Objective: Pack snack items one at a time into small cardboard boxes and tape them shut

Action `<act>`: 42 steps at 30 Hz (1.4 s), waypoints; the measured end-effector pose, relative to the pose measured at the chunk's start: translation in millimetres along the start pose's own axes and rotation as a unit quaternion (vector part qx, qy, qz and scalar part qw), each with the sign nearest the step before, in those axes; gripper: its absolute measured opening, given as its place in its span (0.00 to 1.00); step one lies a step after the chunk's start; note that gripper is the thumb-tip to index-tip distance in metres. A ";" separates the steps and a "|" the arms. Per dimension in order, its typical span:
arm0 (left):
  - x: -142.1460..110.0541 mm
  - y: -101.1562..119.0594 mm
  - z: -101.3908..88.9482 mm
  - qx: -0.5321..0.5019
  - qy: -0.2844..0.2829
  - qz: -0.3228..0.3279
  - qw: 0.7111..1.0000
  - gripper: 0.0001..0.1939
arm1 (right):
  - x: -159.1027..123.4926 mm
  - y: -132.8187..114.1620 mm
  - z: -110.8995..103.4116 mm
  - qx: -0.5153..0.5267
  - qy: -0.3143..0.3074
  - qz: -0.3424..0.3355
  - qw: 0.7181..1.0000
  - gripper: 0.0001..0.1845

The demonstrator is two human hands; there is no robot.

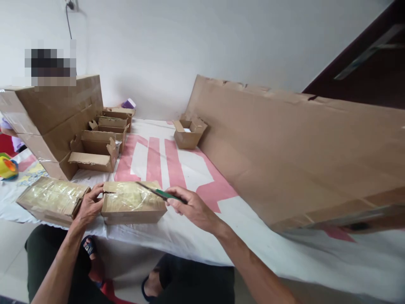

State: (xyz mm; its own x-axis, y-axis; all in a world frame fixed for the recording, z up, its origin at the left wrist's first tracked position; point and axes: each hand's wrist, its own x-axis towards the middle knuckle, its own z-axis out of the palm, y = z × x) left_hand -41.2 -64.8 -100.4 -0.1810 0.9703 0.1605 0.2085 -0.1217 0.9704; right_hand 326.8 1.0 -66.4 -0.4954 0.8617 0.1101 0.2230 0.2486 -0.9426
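Observation:
A small cardboard box wrapped in clear tape (131,204) lies near the table's front edge. My left hand (89,205) presses against its left end, fingers curled on the box. My right hand (193,207) is closed round a green-handled knife (158,193), whose blade lies over the box's top. A second taped box (52,198) sits just left of my left hand.
Several open small cartons (95,152) stand in a row at the back left beside a big carton (47,118). One open carton (189,133) sits mid-table. A long flat cardboard box (300,156) fills the right side. The white and pink cloth (177,169) covers the table.

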 end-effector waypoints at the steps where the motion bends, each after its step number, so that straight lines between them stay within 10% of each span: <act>1: -0.6 0.7 0.3 0.001 -0.003 0.001 1.000 0.21 | 6.5 -13.4 5.3 -0.018 -0.030 -0.020 0.999 0.17; 12: -4.0 4.5 2.7 -0.021 -0.009 0.003 1.000 0.20 | 66.1 -75.6 25.5 -0.134 -0.120 -0.120 0.976 0.13; 25: -3.3 -2.7 -0.3 -0.020 -0.002 -0.001 1.000 0.21 | 82.8 -89.3 24.9 -0.245 -0.166 -0.167 0.940 0.12; 42: 0.0 -3.0 -0.5 -0.033 -0.014 0.001 0.999 0.21 | 102.6 -136.9 33.7 -0.382 -0.237 -0.119 0.885 0.10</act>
State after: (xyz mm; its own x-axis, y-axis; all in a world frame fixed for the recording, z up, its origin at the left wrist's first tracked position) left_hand -42.3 -64.5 -103.2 -0.1537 0.9752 0.1593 0.1451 -0.1372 0.9799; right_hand 217.1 40.4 63.3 -0.8607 0.5077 -0.0389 0.4786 0.7806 -0.4021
